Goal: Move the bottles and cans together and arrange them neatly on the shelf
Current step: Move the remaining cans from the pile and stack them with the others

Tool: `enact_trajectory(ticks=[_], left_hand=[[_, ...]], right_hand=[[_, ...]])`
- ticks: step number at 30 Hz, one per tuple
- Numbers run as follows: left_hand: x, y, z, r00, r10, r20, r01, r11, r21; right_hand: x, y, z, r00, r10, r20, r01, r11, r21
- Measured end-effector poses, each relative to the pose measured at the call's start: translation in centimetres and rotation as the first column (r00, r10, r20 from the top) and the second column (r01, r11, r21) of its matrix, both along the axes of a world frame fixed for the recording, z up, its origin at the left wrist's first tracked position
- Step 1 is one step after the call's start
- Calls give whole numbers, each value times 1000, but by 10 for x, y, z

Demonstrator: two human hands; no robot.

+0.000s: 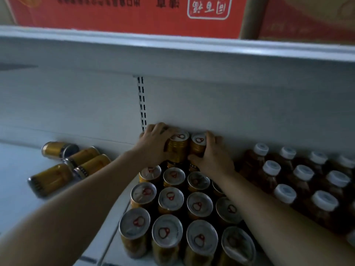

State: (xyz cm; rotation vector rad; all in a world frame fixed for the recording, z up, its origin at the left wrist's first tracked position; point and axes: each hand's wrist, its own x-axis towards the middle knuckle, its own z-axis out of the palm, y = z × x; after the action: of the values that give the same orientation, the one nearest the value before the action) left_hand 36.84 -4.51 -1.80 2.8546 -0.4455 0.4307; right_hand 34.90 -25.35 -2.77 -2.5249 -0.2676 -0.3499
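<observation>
Several yellow cans with silver pull-tab lids (pixel 171 200) stand upright in rows on the white shelf (pixel 17 189). At the back of the block, two cans sit raised above the rest against the rear wall. My left hand (pixel 153 144) grips the left raised can (pixel 177 145). My right hand (pixel 211 154) grips the right raised can (pixel 197 144). Several more yellow cans (pixel 67 166) lie on their sides to the left. Brown bottles with white caps (pixel 299 175) stand in rows on the right.
The shelf's white back wall has a slotted upright (pixel 141 104) just behind my left hand. An upper shelf edge (pixel 172 45) runs overhead, with red cartons (pixel 134 14) on it. Bare shelf lies left of the standing cans.
</observation>
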Motion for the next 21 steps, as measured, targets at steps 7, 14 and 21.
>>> enact_trajectory(ticks=[7, 14, 21], left_hand=[[-18, 17, 11, 996, 40, -79, -55, 977, -208], [-60, 142, -28, 903, 391, -178, -416, 899, -138], [-96, 254, -70, 743, 554, -376, -580, 813, 51]], right_hand=[[-1, 4, 19, 995, -24, 100, 64, 904, -422], [-7, 42, 48, 982, 122, 145, -52, 909, -413], [-25, 159, 45, 944, 297, 141, -219, 889, -403]])
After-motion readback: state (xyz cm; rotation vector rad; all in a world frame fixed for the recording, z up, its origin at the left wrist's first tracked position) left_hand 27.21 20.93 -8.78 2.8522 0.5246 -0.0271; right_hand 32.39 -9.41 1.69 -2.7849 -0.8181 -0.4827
